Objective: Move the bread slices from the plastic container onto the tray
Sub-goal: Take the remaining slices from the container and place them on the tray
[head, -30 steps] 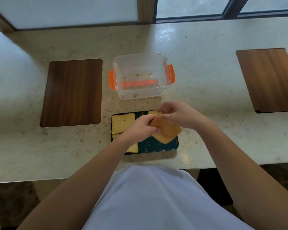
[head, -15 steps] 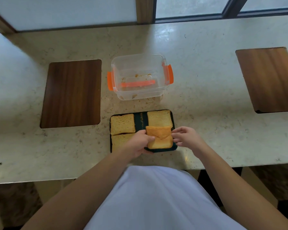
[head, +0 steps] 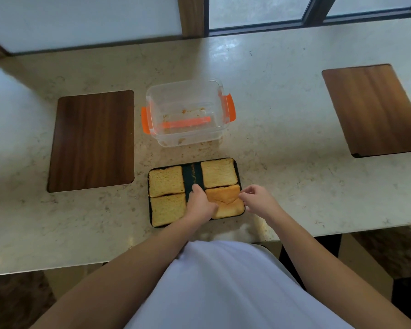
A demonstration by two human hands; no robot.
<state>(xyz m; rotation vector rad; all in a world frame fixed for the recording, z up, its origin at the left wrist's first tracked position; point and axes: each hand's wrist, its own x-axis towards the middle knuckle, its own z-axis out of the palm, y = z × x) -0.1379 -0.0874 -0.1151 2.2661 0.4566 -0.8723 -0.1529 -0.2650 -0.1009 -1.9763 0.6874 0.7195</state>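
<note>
A dark tray [head: 192, 173] lies on the counter near its front edge. Three flat bread slices rest on it: far left [head: 166, 180], near left [head: 167, 208] and far right [head: 218, 173]. A folded slice [head: 226, 199] lies in the tray's near right corner. My left hand [head: 201, 205] rests on the folded slice's left side, and my right hand [head: 259, 199] pinches its right edge. The clear plastic container [head: 188, 112] with orange clips stands behind the tray and holds only crumbs.
A dark wooden board [head: 91, 140] lies to the left of the container, and another [head: 375, 109] at the far right. The counter's front edge runs just below the tray. A window frame lines the back.
Both hands have brought the folded slice down from above the tray into the near right corner. The far right slice is now uncovered.
</note>
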